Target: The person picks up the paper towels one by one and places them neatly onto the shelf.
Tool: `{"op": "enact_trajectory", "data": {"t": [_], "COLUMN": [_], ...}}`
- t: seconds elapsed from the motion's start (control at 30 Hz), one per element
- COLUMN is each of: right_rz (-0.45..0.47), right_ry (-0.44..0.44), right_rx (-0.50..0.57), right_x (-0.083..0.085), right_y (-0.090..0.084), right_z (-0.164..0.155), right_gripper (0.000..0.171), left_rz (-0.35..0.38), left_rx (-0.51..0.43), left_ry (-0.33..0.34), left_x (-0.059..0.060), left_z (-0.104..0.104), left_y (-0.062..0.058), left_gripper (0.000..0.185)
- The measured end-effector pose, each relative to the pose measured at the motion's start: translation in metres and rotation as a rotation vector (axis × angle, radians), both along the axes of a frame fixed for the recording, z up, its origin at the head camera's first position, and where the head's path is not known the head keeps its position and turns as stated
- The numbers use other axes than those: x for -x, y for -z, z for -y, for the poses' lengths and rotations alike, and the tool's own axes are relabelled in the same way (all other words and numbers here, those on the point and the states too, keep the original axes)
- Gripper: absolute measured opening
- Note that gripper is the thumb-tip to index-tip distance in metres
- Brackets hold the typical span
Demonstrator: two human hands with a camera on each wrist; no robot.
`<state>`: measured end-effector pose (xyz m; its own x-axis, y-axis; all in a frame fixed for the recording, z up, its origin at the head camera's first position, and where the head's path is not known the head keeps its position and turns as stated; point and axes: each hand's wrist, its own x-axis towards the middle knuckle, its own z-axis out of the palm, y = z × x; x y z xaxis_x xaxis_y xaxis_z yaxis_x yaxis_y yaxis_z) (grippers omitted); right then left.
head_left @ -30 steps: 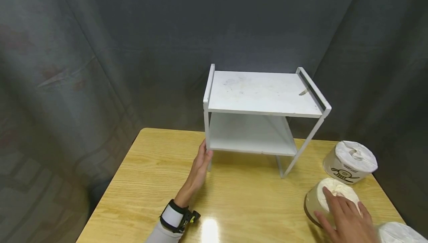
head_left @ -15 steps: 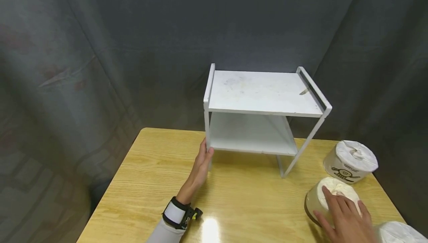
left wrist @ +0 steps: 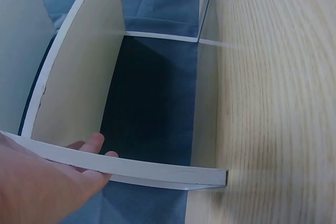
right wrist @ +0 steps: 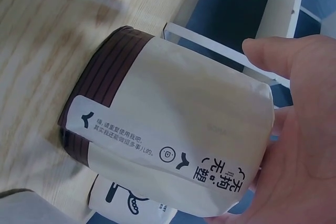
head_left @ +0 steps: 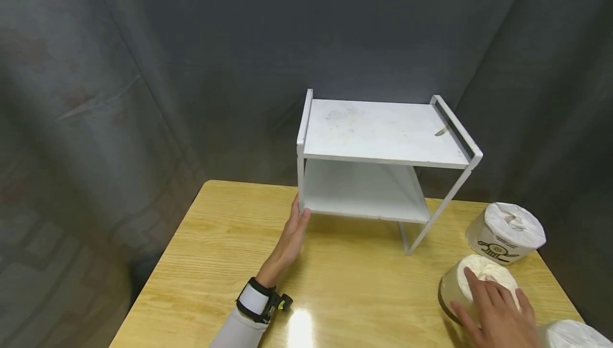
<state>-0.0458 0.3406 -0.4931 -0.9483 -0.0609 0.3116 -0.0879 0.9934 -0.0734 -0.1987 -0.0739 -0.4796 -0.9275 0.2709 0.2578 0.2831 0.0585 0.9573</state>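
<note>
The right hand (head_left: 495,308) lies over the top of a paper-wrapped roll (head_left: 455,289), fingers spread across its puckered end and thumb down the side; the right wrist view shows palm and thumb cupped round the wrapper (right wrist: 173,124), so it grips the roll. The roll stands on end on the table (head_left: 201,263), in front of and to the right of the rack (head_left: 383,135).

The roll looks light and soft: paper wrap, a body that would give under a squeeze. The wrapper seems smooth, so a broad hold from above with thumb and fingers on opposite sides should suit better than a pinch on the twisted top.

The left hand (head_left: 293,233) presses flat against the rack's left front post, fingers straight, the tips hooked just past the post (left wrist: 94,142). The rack is thin white board on slim legs, probably light and easy to slide.

A second roll (head_left: 507,233) stands right of the rack, near the table's right edge; a third (head_left: 570,334) is nearer the person. Both shelves are bare and open at the front. Left of the rack the table is open wood.
</note>
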Motion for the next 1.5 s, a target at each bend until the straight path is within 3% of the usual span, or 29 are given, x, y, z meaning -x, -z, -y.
{"op": "enact_trajectory", "data": {"t": [0.53, 0.97, 1.23, 1.5], "right_rz": [0.056, -0.030, -0.093, -0.042], "right_ry": [0.027, -0.014, -0.053, -0.036], "right_rx": [-0.005, 0.010, 0.027, 0.015], "right_x": [0.002, 0.000, 0.000, 0.003], "right_y": [-0.003, 0.002, 0.004, 0.002], "right_z": [0.001, -0.002, -0.002, -0.003], "right_gripper": [0.069, 0.065, 0.052, 0.049], "left_rz": [0.045, 0.027, 0.011, -0.001], "left_rx": [0.038, 0.015, -0.008, -0.021], "left_ry": [-0.068, -0.113, -0.121, -0.136], "left_x": [0.007, 0.012, 0.014, 0.015], "left_z": [-0.004, -0.008, -0.008, -0.011], "left_y": [0.005, 0.007, 0.009, 0.011], "left_gripper": [0.066, 0.062, 0.058, 0.057]}}
